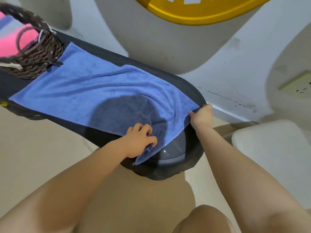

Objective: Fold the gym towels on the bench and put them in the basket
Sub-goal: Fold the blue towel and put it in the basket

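A blue gym towel lies spread lengthwise on the black padded bench. My left hand pinches the towel's near corner at the bench's front edge. My right hand grips the far corner at the bench's rounded end. A dark wicker basket stands on the bench at the far left, its base touching the towel's other end. A pink towel lies folded inside it, with a bluish one partly visible beside it.
A white wall with a large yellow disc rises behind the bench. A wall socket sits at the right. A pale padded stool stands on the beige floor to the right of the bench. My knee shows at the bottom.
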Demonstrator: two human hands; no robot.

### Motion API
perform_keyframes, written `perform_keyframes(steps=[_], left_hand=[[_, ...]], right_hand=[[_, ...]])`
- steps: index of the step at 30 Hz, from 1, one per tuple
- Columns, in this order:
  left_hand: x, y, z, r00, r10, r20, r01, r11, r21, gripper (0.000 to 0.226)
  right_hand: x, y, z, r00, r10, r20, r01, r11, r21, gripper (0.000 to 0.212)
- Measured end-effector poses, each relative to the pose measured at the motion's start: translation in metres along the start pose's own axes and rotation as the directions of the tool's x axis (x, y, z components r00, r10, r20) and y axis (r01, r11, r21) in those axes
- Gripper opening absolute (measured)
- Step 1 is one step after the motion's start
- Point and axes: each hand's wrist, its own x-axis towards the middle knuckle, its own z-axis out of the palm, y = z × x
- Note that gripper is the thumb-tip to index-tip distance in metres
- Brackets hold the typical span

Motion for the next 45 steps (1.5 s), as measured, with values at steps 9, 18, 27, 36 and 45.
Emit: perform_keyframes(steps=[9,18,27,36,45], left_hand=[[-0.009,-0.005,-0.014,0.989,0.113,0.1,-0.125,0.984,0.125,0.014],[-0.026,-0.016,-0.011,0.845,0.151,-0.513,-0.25,0.96,-0.128,0.024],[-0.015,0.025,-0.026,0.959,0.032,-0.282,-0.202,0.776,-0.597,0.037],[-0.006,0.089,0.027,0.971,0.136,-0.195,-0.19,0.937,-0.294,0.039],[0.004,0.102,0.041,0.99,0.056,-0.132,-0.029,0.979,0.201,0.058]], right_hand=[[-0.017,-0.004,0.02,0.995,-0.091,-0.047,0.079,0.972,-0.223,0.024],[-0.028,-0.016,0.013,0.994,-0.114,-0.003,0.113,0.987,-0.114,0.025],[0.007,-0.004,-0.06,0.993,-0.068,-0.1,0.088,0.974,0.207,0.037],[0.01,0.042,-0.048,0.959,0.273,0.074,-0.281,0.948,0.147,0.045],[0.009,0.033,-0.037,0.965,0.255,0.067,-0.263,0.949,0.174,0.019]])
